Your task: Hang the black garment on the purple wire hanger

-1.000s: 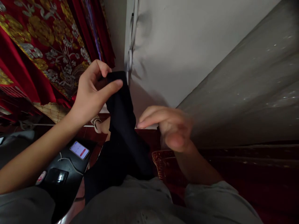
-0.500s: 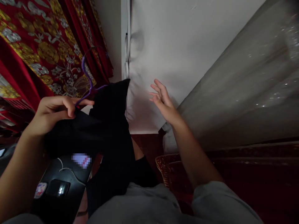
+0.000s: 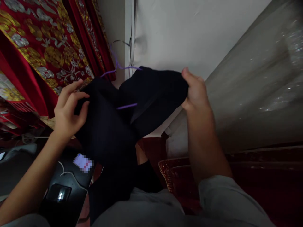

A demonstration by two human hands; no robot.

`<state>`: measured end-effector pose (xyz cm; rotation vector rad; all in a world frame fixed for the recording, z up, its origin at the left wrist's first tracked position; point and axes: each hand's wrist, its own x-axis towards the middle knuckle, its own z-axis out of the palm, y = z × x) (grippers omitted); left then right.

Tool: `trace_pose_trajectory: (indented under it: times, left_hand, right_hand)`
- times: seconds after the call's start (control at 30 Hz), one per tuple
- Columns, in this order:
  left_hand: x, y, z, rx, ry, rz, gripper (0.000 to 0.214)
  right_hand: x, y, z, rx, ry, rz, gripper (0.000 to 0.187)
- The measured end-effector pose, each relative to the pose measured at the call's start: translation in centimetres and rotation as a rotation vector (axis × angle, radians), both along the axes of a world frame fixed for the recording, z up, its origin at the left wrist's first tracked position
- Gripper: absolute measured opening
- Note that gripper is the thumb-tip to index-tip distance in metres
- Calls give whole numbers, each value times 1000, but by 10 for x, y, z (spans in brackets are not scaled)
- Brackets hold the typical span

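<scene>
Garment (image 3: 104, 123), dark, hangs before the lap with a purple hanger (image 3: 126, 106) inside; the right hand's (image 3: 197, 93) fingers grasp its right edge. Whether the left hand's (image 3: 67, 110) curled fingers pinch its left edge, I cannot tell. Lower left of the garment, a phone (image 3: 80, 159) lies on a black desk (image 3: 71, 206), partly blocked by the left forearm. Beyond the garment, embroidered red cloth (image 3: 54, 44) hangs left, shiny plastic (image 3: 248, 94) right.

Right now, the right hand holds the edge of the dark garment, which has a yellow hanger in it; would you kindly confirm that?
Not quite: the head view shows that the hanger is purple, not yellow. It is indeed in the dark garment, whose edge the right hand does hold.
</scene>
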<state>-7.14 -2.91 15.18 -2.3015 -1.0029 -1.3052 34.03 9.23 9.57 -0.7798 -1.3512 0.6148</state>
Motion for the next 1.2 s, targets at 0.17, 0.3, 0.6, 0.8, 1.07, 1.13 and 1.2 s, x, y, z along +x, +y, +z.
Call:
trace_pose_trajectory:
  times: [0.17, 0.3, 0.6, 0.8, 1.07, 1.13, 1.2]
  left_hand:
    - [27, 1, -36, 201, 206, -41, 32]
    - [48, 0, -52, -3, 260, -38, 34]
    - [88, 8, -61, -509, 261, 56, 66]
    - [105, 5, -65, -475, 283, 6, 50]
    - [142, 25, -73, -727, 282, 173, 64]
    - [144, 30, -76, -753, 285, 171, 40]
    - [145, 26, -82, -755, 195, 44, 24]
  right_hand:
    - [26, 63, 36, -77, 131, 67, 45]
    - [23, 61, 43, -145, 121, 107, 44]
    - [-5, 59, 50, -290, 350, 72, 33]
    - [32, 23, 3, -149, 280, 26, 39]
    - [34, 20, -6, 4, 324, -290, 58]
    - [36, 23, -5, 10, 294, -322, 57]
    - [38, 20, -10, 25, 228, -403, 51]
